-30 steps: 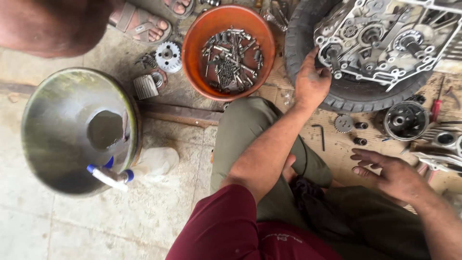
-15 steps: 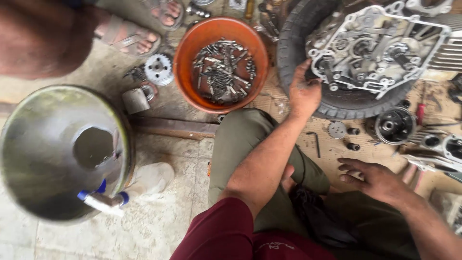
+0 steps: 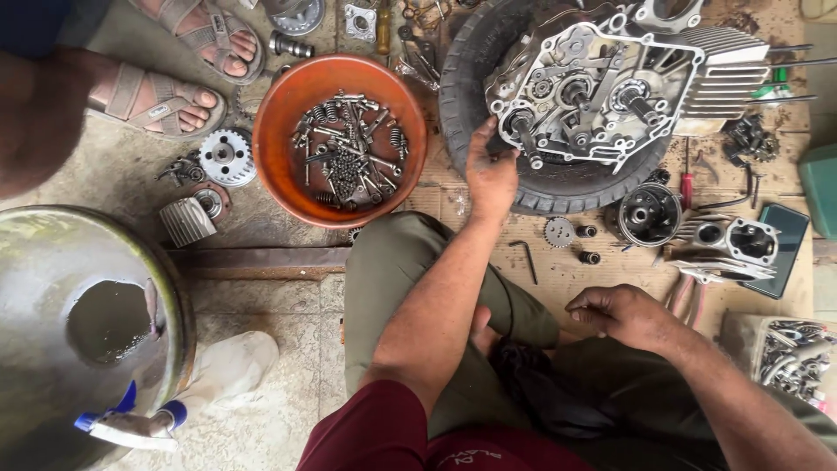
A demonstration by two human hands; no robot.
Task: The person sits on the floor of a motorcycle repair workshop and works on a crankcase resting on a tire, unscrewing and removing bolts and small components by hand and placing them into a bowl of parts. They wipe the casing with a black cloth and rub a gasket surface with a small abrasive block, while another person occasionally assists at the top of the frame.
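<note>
- A large metal basin (image 3: pixel 52 262), with dark liquid pooled at its bottom, is being seen far out to the left of the left hand (image 3: pixel 490 174), well apart from it.
- A black tyre (image 3: pixel 540 187) is being used as a rest just above that hand; the hand is being pressed against the tyre's near-left rim.
- An opened engine case (image 3: pixel 593 92), with shafts and gears exposed, is being carried on the tyre, up and to the right of the left hand; its lower-left corner is being touched by the raised fingertips. The fingers are being held loosely curled; a firm grip cannot be told.
- An orange bowl (image 3: pixel 277 148) filled with bolts and springs is being seen just left of the left hand, not touching it.
- A cylinder part (image 3: pixel 741 240) is being seen up and to the right of the right hand (image 3: pixel 623 316), near it.
- A round clutch part (image 3: pixel 647 214) is being seen above the right hand.
- The right hand is being held half curled, palm down, over the lap; whether anything is being gripped cannot be told.
- A small gear (image 3: pixel 558 232) and a bent hex key (image 3: pixel 526 258) are being seen on cardboard between the two hands.
</note>
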